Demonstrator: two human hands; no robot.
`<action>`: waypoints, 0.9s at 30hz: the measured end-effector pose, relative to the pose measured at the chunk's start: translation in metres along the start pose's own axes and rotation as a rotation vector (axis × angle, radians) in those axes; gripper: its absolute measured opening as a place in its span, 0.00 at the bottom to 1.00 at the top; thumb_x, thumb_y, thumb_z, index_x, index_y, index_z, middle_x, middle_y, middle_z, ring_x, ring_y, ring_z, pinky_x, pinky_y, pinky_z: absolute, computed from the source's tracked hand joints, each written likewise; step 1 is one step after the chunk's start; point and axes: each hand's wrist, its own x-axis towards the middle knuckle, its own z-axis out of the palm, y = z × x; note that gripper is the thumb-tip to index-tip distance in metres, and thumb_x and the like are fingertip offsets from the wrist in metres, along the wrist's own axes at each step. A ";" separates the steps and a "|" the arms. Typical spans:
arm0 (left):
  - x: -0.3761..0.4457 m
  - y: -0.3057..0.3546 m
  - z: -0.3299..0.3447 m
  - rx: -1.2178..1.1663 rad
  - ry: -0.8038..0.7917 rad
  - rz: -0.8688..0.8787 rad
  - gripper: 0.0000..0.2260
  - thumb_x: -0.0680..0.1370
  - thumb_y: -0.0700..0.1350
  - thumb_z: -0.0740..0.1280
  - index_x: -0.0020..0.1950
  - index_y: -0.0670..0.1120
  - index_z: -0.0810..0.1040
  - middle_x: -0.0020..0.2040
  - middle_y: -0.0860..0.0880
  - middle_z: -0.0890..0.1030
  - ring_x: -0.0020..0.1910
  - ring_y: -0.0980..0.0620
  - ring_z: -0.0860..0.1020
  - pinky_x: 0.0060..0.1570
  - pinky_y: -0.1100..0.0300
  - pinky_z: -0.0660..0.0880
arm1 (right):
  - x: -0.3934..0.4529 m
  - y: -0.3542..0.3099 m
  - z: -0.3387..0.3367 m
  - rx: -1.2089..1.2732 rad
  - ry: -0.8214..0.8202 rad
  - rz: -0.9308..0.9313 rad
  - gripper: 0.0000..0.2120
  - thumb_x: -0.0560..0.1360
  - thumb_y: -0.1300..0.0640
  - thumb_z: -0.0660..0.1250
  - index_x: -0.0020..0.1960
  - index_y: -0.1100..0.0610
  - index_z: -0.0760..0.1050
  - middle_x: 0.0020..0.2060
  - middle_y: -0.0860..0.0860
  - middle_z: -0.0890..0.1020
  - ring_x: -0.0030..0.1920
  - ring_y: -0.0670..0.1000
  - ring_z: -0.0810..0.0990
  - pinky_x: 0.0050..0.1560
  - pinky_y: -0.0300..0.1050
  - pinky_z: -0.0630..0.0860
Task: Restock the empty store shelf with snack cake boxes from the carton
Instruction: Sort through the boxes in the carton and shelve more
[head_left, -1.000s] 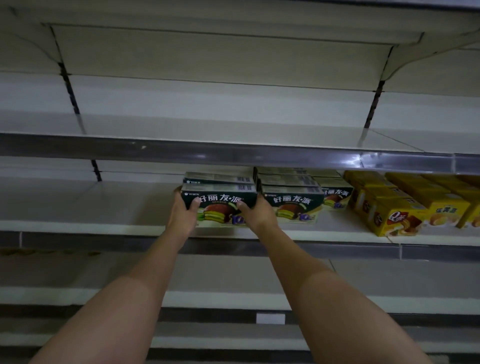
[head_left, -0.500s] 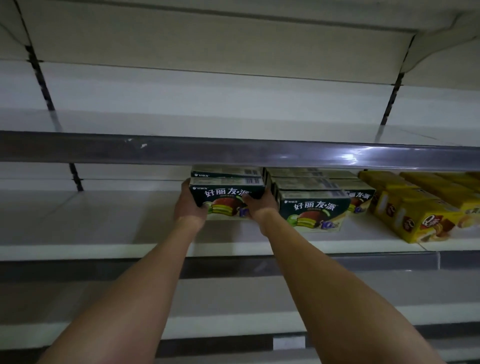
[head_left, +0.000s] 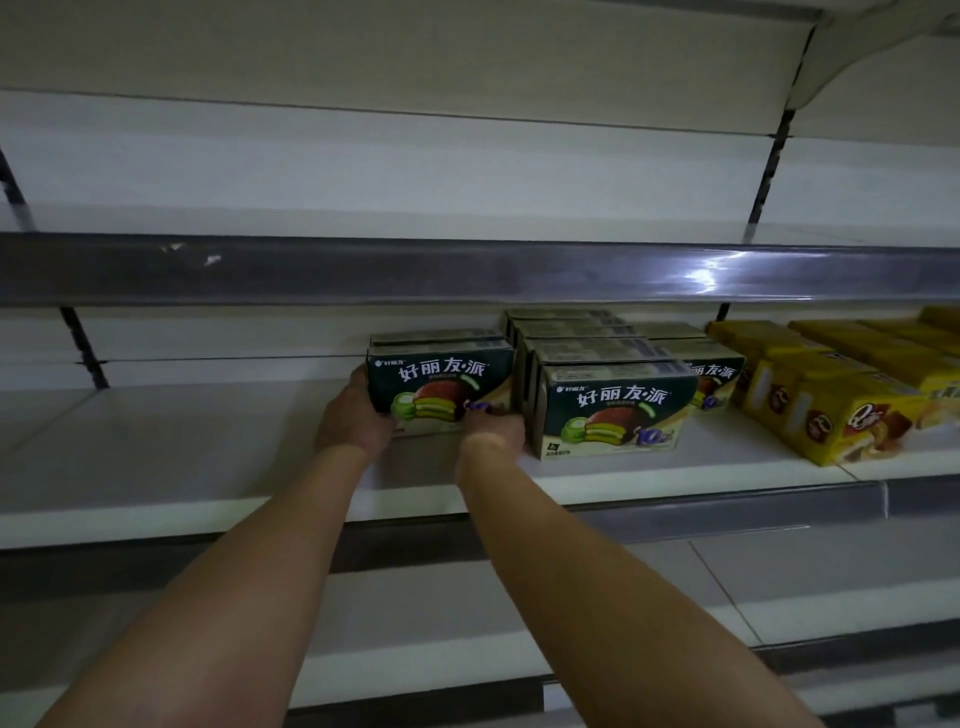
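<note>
A dark green snack cake box (head_left: 441, 382) sits deep on the white middle shelf (head_left: 182, 457), with a second like box right behind it. My left hand (head_left: 353, 415) grips its left end and my right hand (head_left: 493, 423) grips its lower right corner. Just to the right stands a row of several same green boxes, the front one (head_left: 615, 408) nearer the shelf edge. The carton is out of view.
Yellow snack boxes (head_left: 831, 410) fill the shelf's right end. A grey price rail (head_left: 467, 267) of the bare upper shelf hangs just above the boxes. Left of my hands the shelf is bare. Lower shelves show below.
Both hands have pushed the held green box farther back on the shelf, behind the front of the neighbouring row. The camera has moved closer and tilted up.
</note>
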 end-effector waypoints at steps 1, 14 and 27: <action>0.002 0.000 0.000 0.041 -0.003 0.007 0.30 0.75 0.41 0.70 0.74 0.49 0.62 0.64 0.41 0.77 0.61 0.40 0.75 0.57 0.50 0.73 | 0.002 -0.002 0.000 0.011 -0.009 0.007 0.17 0.79 0.60 0.60 0.66 0.65 0.70 0.61 0.59 0.77 0.62 0.58 0.76 0.56 0.45 0.72; 0.024 0.020 0.030 -0.205 0.072 -0.245 0.19 0.74 0.34 0.66 0.63 0.38 0.66 0.59 0.36 0.76 0.57 0.38 0.76 0.52 0.52 0.74 | 0.030 -0.022 0.011 0.161 -0.140 0.004 0.17 0.76 0.62 0.61 0.63 0.65 0.73 0.45 0.56 0.77 0.49 0.57 0.76 0.51 0.48 0.73; 0.043 0.018 0.034 -0.661 -0.063 -0.352 0.34 0.63 0.41 0.71 0.67 0.37 0.65 0.60 0.38 0.75 0.57 0.39 0.77 0.55 0.49 0.77 | 0.046 -0.029 0.011 -0.102 -0.209 -0.161 0.19 0.78 0.63 0.63 0.68 0.65 0.70 0.61 0.59 0.76 0.61 0.59 0.74 0.56 0.44 0.68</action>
